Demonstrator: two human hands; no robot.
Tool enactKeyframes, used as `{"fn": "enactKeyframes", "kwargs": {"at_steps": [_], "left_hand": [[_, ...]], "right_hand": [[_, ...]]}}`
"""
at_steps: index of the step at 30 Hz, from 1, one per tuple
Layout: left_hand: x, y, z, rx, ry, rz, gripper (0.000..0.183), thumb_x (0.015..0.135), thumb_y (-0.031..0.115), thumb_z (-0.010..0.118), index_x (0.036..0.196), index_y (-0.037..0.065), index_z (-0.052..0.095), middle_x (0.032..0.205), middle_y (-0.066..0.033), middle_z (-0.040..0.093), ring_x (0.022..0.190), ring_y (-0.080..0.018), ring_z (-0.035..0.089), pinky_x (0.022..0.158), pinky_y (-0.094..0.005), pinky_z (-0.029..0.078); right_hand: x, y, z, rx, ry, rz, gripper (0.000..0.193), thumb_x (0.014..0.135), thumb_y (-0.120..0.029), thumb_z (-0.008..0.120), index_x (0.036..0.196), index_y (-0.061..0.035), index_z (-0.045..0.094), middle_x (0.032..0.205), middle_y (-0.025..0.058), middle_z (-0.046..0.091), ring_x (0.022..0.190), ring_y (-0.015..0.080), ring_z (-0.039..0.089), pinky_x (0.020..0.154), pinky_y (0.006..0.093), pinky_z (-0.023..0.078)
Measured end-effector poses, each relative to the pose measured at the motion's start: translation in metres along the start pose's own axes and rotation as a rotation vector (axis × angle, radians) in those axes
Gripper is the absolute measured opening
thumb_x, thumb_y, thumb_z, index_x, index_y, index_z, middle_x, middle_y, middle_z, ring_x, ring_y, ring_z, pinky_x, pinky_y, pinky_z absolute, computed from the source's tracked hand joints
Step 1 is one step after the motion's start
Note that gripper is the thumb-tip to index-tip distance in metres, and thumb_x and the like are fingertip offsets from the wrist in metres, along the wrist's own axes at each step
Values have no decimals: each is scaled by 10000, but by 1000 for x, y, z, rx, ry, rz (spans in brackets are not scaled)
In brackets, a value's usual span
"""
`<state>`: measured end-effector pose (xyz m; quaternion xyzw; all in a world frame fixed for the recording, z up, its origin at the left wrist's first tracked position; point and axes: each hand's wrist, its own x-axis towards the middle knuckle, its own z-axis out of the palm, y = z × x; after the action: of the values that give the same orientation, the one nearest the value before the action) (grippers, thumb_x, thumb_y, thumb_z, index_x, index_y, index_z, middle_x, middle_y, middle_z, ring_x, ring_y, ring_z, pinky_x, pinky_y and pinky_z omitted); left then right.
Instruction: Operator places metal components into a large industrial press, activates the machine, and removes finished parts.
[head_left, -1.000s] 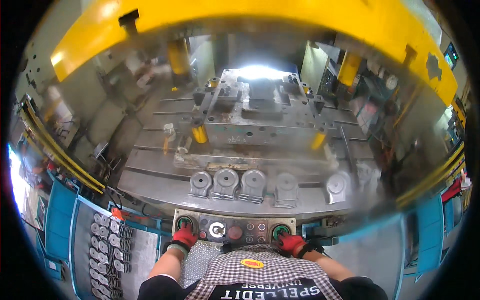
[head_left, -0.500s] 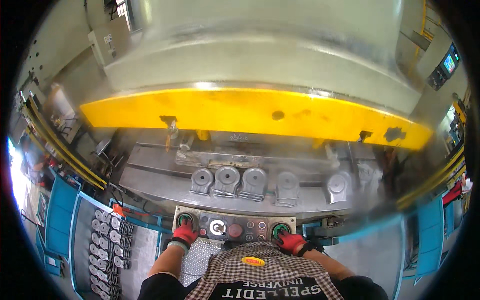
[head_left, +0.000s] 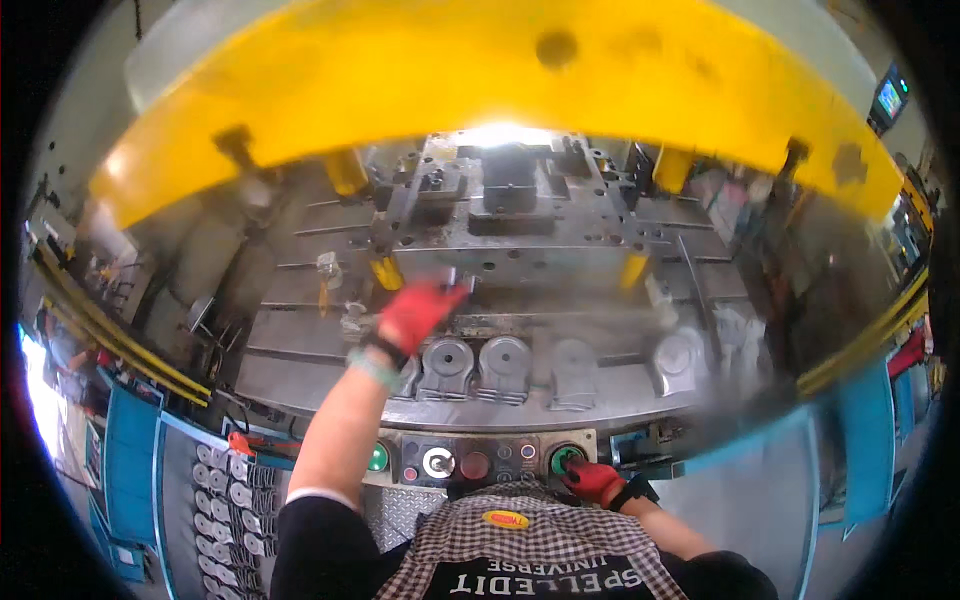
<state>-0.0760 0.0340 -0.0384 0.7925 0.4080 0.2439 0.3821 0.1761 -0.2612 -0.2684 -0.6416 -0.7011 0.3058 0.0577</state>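
My left hand (head_left: 418, 315), in a red glove, reaches forward over the press bed, close to the front of the lower die (head_left: 590, 215). Motion smears its fingers, so I cannot tell whether they hold anything. Below it stand several stamped grey metal parts (head_left: 446, 368) with round tops, lined up along the bed's front edge; my forearm partly covers the leftmost. My right hand (head_left: 597, 482), also red-gloved, rests with its fingers out on the right green button (head_left: 567, 459) of the control panel (head_left: 410, 441). The left green button (head_left: 378, 458) is uncovered.
A thick yellow beam (head_left: 430, 80) spans the press above the die. Rows of similar metal parts (head_left: 212, 502) fill a blue-framed table at lower left. Another grey table (head_left: 740, 500) stands at lower right. Yellow bars (head_left: 110, 330) flank the press on both sides.
My left hand has left its green button and moved forward over the bed. The yellow beam has risen, exposing the die. My right hand stays at its button.
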Motion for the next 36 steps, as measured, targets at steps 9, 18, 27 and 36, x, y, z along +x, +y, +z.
{"fn": "enactKeyframes", "kwargs": {"at_steps": [9,18,27,36], "left_hand": [[215,46,28,730,194,-293,942,683,726,426,1402,220,90,1450,-147,51,1261,-364,289,1020,-432,263],[237,51,11,376,308,-83,628,759,505,472,1214,71,463,1180,-167,520,1088,-313,501,863,-366,406],[17,-5,-80,-619,93,245,392,849,286,478,1126,10,504,1053,-83,562,896,-160,555,761,-310,452],[-148,-129,-35,-582,403,-390,532,794,243,602,1255,59,411,923,-75,586,753,-139,551,660,-264,443]], "right_hand": [[-14,-19,-21,974,441,313,322,898,-297,436,1013,-29,573,892,164,610,757,277,571,689,357,437],[-19,83,-93,171,1046,419,390,860,-260,491,1162,-14,473,1126,195,508,1024,344,489,889,375,384],[-5,123,-117,1380,1467,427,409,907,-366,419,1112,-27,521,1093,81,565,907,179,554,812,303,427],[27,141,-112,1579,931,500,523,868,-521,409,1210,-131,471,1080,-7,536,857,155,492,726,320,411]]}}
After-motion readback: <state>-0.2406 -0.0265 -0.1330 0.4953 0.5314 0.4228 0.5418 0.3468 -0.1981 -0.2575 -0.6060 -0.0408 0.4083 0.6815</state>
